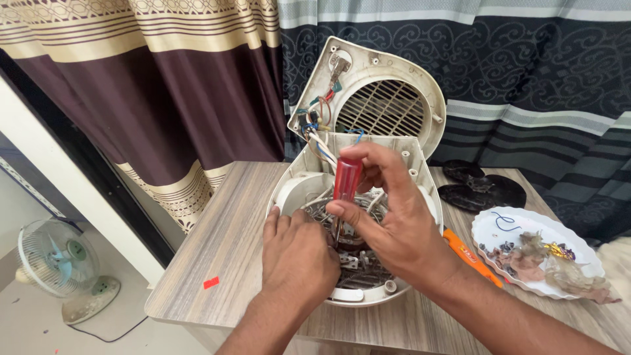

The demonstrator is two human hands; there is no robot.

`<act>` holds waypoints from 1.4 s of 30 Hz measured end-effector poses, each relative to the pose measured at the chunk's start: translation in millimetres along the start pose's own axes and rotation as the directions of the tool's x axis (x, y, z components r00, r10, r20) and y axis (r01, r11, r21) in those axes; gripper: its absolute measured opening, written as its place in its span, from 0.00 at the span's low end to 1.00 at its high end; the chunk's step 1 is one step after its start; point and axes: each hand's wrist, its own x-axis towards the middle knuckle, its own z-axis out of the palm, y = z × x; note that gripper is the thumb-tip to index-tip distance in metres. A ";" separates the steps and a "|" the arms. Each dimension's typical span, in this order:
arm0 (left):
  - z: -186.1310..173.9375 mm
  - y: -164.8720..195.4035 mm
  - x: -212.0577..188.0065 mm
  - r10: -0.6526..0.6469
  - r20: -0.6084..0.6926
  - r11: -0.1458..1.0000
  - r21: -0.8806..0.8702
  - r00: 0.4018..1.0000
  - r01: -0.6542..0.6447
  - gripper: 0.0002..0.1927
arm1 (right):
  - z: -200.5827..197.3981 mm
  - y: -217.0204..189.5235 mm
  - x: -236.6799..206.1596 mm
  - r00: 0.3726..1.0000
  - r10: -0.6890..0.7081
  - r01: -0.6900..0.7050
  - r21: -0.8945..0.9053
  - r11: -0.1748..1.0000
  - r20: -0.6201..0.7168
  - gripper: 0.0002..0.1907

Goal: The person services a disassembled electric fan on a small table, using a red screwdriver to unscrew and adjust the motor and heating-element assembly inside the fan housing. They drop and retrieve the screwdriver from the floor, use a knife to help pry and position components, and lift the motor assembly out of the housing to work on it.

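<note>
An opened cream plastic fan heater [292, 187] lies on a wooden table, its grilled front cover [384, 105] tipped up behind with coloured wires running to it. Coiled heating wire and metal parts [358, 266] show inside the lower shell. My right hand [394, 217] grips a screwdriver with a red translucent handle [346, 177], its tip pointing down into the heater's middle. My left hand [299, 253] rests on the heater's inner parts just left of the screwdriver shaft; whether its fingers pinch anything is hidden.
A white scalloped plate [526, 227] at the right holds screws, a wire and dusty scraps. An orange tool [470, 255] lies beside the heater. A black fan blade [480, 187] sits behind. A red scrap [211, 283] lies near the table's left edge [177, 306]. A small fan [62, 266] stands on the floor.
</note>
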 end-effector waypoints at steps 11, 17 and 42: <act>-0.5 -0.1 -2.3 0.037 -0.028 0.999 0.021 0.999 -0.037 0.11 | -0.7 3.5 -7.1 0.987 0.055 -0.098 0.297 0.950 0.149 0.28; -3.1 2.5 -2.7 0.036 -0.035 0.999 0.026 0.999 -0.036 0.14 | 0.0 5.6 -6.5 0.997 -0.083 0.083 0.146 0.986 -0.006 0.27; -3.0 0.3 -0.8 0.042 -0.002 0.997 0.069 0.999 -0.042 0.16 | 4.0 4.7 -13.5 0.999 0.021 -0.027 0.191 0.981 0.030 0.21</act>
